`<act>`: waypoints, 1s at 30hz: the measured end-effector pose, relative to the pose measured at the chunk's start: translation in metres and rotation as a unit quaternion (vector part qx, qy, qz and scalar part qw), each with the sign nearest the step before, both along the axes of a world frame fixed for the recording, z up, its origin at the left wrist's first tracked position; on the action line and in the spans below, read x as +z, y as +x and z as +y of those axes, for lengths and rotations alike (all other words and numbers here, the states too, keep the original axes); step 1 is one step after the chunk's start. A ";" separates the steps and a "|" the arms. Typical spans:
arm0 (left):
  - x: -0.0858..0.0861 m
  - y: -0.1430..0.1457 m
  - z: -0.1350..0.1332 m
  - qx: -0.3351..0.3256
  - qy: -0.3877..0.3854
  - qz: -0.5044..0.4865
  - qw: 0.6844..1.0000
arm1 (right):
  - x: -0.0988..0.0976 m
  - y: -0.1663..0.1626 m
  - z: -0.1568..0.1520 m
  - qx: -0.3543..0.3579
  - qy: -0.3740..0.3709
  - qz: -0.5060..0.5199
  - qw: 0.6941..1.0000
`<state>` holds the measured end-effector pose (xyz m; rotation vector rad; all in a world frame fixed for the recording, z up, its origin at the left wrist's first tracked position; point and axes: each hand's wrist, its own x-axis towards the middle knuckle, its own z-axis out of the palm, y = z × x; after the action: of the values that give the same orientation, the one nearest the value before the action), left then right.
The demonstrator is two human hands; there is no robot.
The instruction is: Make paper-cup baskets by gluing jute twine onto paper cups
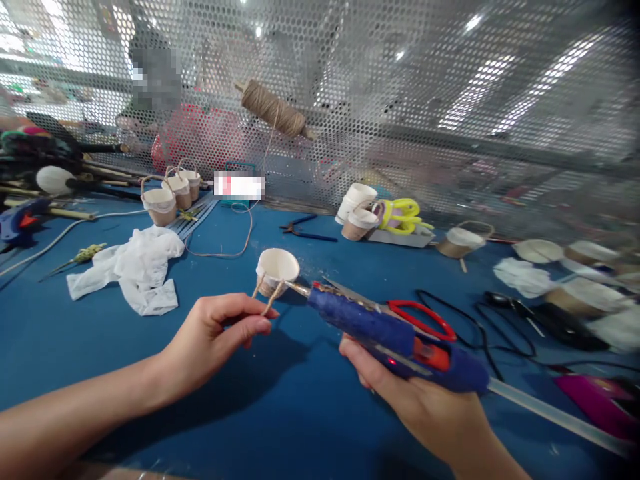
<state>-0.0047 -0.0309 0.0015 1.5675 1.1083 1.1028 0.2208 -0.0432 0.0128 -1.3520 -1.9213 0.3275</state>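
Observation:
My left hand [220,333] pinches a short piece of twine [267,301] between thumb and fingers, just in front of a small white paper cup [277,268] lying tilted on the blue table [280,413]. My right hand [425,407] grips a blue glue gun [395,337]. Its metal nozzle touches the cup's side where the twine meets it. A clear glue stick [545,410] sticks out of the gun's back.
Red-handled scissors [420,319] lie behind the gun. A white cloth [135,267], finished cup baskets [170,193], pliers [305,230], more cups [357,210], yellow scissors [403,215] and black cables [480,320] are scattered around. A twine spool [274,109] hangs on the mesh screen; a person sits behind it.

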 end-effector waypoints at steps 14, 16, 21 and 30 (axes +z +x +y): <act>0.000 0.000 0.000 0.000 -0.003 0.014 1.000 | 0.012 -0.002 0.005 0.074 0.011 -0.030 0.997; 0.000 0.000 0.000 -0.001 -0.003 0.018 1.000 | 0.007 0.002 0.004 0.044 0.034 -0.050 0.997; -0.001 -0.001 -0.001 -0.006 -0.006 0.015 1.000 | 0.013 -0.002 0.005 0.049 0.056 -0.040 0.996; 0.000 0.000 -0.002 -0.003 -0.001 0.010 1.000 | 0.021 -0.003 0.005 0.072 0.030 -0.041 0.996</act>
<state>-0.0050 -0.0324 0.0019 1.5822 1.1169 1.0845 0.2178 -0.0378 0.0336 -1.2072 -2.0868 0.2849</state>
